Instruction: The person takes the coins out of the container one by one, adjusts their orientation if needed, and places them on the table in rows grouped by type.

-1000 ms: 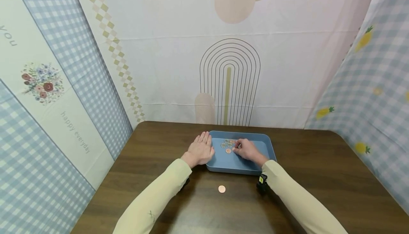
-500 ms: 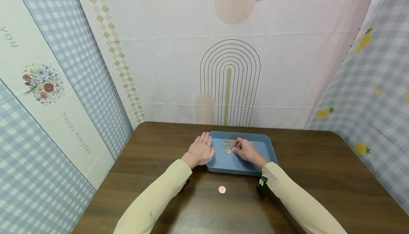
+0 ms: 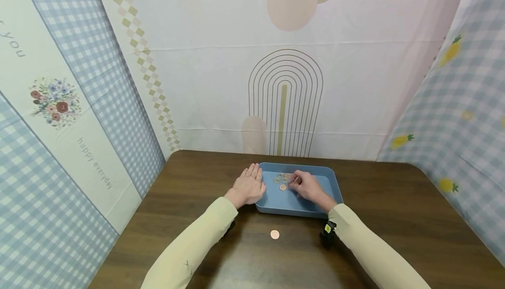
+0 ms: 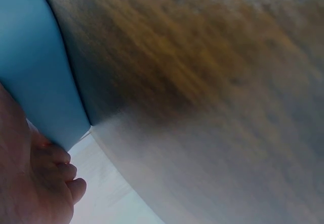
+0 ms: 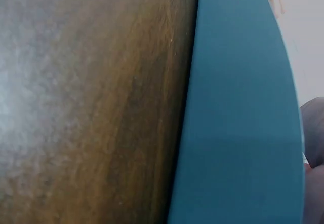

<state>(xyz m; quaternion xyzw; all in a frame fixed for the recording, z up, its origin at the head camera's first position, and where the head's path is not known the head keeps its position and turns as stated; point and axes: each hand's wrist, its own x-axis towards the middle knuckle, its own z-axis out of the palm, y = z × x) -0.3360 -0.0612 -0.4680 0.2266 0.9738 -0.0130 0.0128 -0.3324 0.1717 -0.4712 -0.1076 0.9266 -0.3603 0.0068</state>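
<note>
A shallow blue tray (image 3: 292, 201) lies on the table with several small coins (image 3: 282, 187) grouped in its left half, some copper-coloured, some paler. My right hand (image 3: 309, 188) reaches over the near rim; its curled thumb and fingers pinch a coin (image 3: 295, 180), seen almost edge-on and mostly covered by the fingers. My left hand (image 3: 248, 188) rests with straight fingers against the tray's left side. In the left wrist view, part of the left hand (image 4: 48, 183) shows beside the blue wall. The right wrist view shows mostly the tray's outer wall (image 5: 238, 107).
One copper-coloured coin (image 3: 275, 234) lies on the dark wooden table (image 3: 213, 170) in front of the tray. Behind the table hangs a patterned cloth (image 3: 213, 83), with checked cloths at both sides.
My right fingertips have lifted slightly from the tray bottom, and a thin coin edge now shows between them. The left hand stays in place at the tray's side.
</note>
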